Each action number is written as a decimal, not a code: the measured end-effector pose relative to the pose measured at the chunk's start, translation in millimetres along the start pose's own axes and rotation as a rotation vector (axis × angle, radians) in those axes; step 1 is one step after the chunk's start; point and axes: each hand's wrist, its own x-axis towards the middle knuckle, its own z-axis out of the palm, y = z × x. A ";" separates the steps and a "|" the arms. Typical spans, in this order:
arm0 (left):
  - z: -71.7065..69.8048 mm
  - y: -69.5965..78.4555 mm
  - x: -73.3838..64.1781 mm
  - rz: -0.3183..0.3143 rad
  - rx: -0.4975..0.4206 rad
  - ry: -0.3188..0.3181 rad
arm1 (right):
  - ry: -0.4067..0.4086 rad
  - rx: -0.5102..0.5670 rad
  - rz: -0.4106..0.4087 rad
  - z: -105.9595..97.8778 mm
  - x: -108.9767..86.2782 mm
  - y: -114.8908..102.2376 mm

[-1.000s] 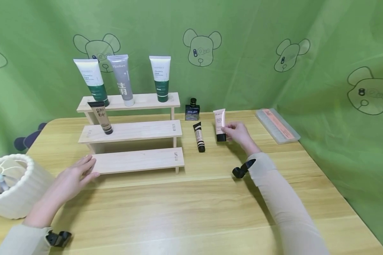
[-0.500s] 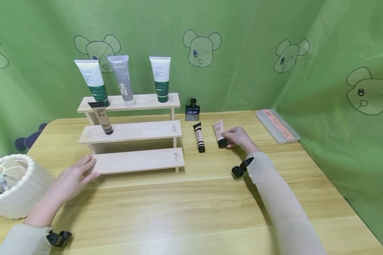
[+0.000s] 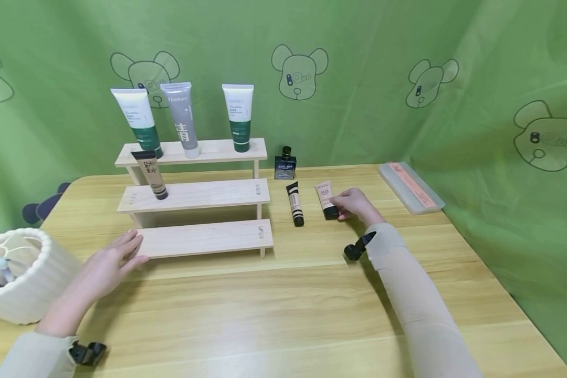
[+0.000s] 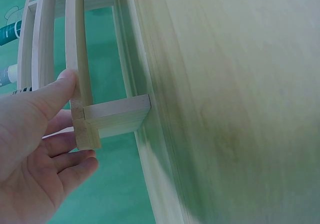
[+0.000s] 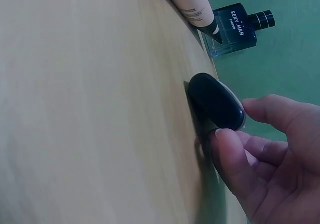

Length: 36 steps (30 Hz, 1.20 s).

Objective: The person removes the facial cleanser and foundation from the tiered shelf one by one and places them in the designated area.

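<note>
- On the desk, right of the stepped rack, the pink tube lies tipped back at a low angle, its black cap toward the person; whether its whole length touches the wood is hard to tell.
- At its right side, the right hand pinches it near the cap between thumb and fingers.
- A second ago this tube stood upright; now it is tilted down and its cap sits a little nearer the person. Over the last half second it has shifted only slightly. That suggests the tube is being laid down or regripped rather than carried, though this is a judgement.
- Just left of the tube, apart from it, lies a black striped tube; behind that stands a dark perfume bottle.
- At the rack's left end, the left hand holds the corner of the lowest board, thumb at its front edge, fingers around the end; it has not moved noticeably, so it probably steadies the rack.
- On the middle board stands a brown tube; the top board carries a grey tube between two white-and-green tubes.
- Farther right lies a clear case.
</note>
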 end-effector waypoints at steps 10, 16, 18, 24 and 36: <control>0.4 -0.9 0.3 0.011 0.007 0.009 | -0.007 -0.013 0.000 -2.2 -3.1 -1.3; 0.7 -1.4 1.1 0.011 0.006 0.005 | -0.018 -0.003 0.009 -3.3 -4.4 -2.2; 0.5 -1.4 1.1 0.005 0.003 -0.001 | -0.021 -0.002 0.015 -4.4 -3.9 -1.7; -0.3 -0.9 1.2 -0.005 -0.004 -0.014 | -0.072 0.026 -0.050 -13.1 -7.2 -2.9; 0.3 -0.7 0.4 0.012 0.004 0.019 | -0.030 -0.103 -0.192 -22.7 -28.5 -48.7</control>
